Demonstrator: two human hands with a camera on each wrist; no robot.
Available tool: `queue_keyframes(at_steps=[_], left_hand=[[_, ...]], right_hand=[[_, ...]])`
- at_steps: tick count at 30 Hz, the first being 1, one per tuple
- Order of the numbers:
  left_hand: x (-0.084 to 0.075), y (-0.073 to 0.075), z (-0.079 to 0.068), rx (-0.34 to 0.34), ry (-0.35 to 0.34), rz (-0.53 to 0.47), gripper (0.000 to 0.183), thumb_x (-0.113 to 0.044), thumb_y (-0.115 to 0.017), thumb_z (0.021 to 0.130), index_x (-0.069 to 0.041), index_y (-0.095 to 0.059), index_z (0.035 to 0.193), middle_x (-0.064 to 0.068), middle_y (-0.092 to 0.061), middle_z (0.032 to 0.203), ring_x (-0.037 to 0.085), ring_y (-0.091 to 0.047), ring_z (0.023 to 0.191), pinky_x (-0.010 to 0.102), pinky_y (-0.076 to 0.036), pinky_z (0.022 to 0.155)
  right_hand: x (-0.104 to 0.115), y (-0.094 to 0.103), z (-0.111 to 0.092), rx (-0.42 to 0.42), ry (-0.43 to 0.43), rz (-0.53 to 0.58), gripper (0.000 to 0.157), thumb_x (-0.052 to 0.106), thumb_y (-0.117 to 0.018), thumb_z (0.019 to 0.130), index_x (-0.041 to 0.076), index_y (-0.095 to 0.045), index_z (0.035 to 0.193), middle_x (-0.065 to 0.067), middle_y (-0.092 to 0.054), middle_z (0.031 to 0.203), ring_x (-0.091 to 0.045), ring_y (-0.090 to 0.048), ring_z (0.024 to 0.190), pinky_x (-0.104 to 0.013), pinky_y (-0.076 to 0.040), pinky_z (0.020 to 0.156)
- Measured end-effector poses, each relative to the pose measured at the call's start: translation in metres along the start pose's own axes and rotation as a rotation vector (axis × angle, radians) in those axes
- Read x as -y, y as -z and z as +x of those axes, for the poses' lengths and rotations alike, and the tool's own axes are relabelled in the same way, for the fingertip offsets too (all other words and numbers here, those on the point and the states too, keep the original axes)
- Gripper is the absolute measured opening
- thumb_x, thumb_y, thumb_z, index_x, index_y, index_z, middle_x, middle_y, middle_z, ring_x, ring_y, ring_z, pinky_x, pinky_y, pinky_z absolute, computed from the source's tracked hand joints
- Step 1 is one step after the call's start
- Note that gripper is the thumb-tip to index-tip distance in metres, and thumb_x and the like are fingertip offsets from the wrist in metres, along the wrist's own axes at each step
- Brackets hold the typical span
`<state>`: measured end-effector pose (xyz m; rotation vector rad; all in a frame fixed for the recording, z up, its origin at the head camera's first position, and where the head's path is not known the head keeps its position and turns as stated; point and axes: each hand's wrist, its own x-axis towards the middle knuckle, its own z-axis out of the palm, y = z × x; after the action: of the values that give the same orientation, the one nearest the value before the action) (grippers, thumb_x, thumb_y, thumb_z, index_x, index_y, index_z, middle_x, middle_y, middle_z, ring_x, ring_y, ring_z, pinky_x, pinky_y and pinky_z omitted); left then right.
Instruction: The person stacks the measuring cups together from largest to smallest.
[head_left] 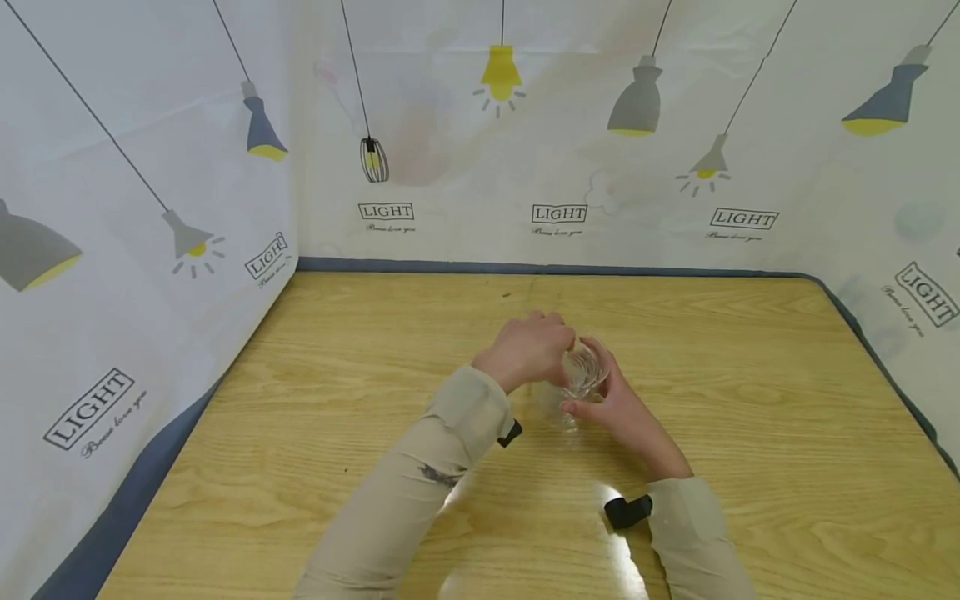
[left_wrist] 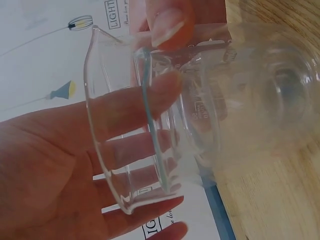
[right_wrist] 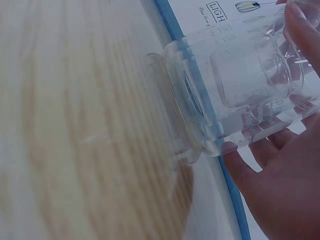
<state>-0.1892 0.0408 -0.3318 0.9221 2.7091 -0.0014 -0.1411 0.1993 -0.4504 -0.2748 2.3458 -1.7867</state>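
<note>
Two clear glass beakers are nested near the table's middle, one inside the other. My right hand [head_left: 618, 400] grips the outer beaker [right_wrist: 200, 65] from the right, thumb on the near side and fingers round the far wall. From above and left, my left hand [head_left: 528, 346] pinches the inner beaker [right_wrist: 235, 80] at its rim. In the left wrist view its fingers [left_wrist: 130, 112] show through the glass, and two rims stand one above the other, the top one with a pouring lip. Printed volume marks show on the outer wall. The outer beaker's base is close over the table.
A light wood-grain table [head_left: 300, 500] carries the work. White sheets [head_left: 450, 167] printed with hanging lamps enclose its back and sides, with a blue border [head_left: 525, 267] at the bottom edge. Black wrist cameras [head_left: 628, 512] stick out from both sleeves.
</note>
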Motion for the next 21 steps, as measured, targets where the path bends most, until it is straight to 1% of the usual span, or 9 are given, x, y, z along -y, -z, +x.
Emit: queue_keyframes(at_steps=[4,7,12,17,21], left_hand=[[-0.0002,0.0005,0.0023,0.019,0.009,0.014,0.044,-0.039,-0.069,0.075,-0.021,-0.058,0.113,-0.004,-0.049,0.106,0.016,-0.044,0.096,0.036,-0.044,0.073],[-0.0009,0.0013,0.0036,0.034,0.012,0.023,0.043,-0.039,-0.069,0.075,-0.021,-0.059,0.113,-0.004,-0.049,0.106,0.016,-0.044,0.096,0.036,-0.044,0.072],[-0.0034,0.0034,0.0047,0.065,0.02,0.042,0.043,-0.038,-0.069,0.076,-0.021,-0.058,0.114,-0.004,-0.049,0.106,0.016,-0.043,0.096,0.035,-0.043,0.074],[-0.005,0.0042,0.0054,0.075,0.029,0.064,0.04,-0.036,-0.069,0.076,-0.021,-0.058,0.112,-0.004,-0.048,0.105,0.015,-0.043,0.095,0.035,-0.044,0.074],[-0.0051,0.0037,0.0064,0.078,0.032,0.079,0.039,-0.037,-0.069,0.076,-0.021,-0.058,0.11,-0.004,-0.048,0.105,0.016,-0.043,0.095,0.035,-0.044,0.073]], right_hand=[[0.0001,0.0002,0.0,0.005,0.004,0.002,0.088,0.019,-0.069,0.079,0.034,-0.009,0.141,-0.002,-0.021,0.142,-0.03,-0.029,0.126,-0.054,-0.03,0.094],[0.0005,0.0002,-0.0003,0.008,0.003,0.002,0.088,0.019,-0.069,0.079,0.034,-0.008,0.141,-0.001,-0.02,0.142,-0.03,-0.029,0.126,-0.054,-0.03,0.094],[0.0011,0.0003,-0.0007,0.005,0.005,0.002,0.089,0.019,-0.069,0.079,0.033,-0.008,0.141,0.0,-0.019,0.143,-0.03,-0.028,0.127,-0.055,-0.028,0.095],[0.0008,0.0004,-0.0004,0.0,0.003,0.0,0.089,0.019,-0.07,0.078,0.034,-0.008,0.141,-0.001,-0.021,0.143,-0.029,-0.028,0.127,-0.054,-0.027,0.096],[0.0008,0.0003,-0.0003,0.004,0.003,-0.002,0.09,0.02,-0.07,0.078,0.032,-0.008,0.142,-0.001,-0.021,0.143,-0.029,-0.027,0.127,-0.055,-0.026,0.096]])
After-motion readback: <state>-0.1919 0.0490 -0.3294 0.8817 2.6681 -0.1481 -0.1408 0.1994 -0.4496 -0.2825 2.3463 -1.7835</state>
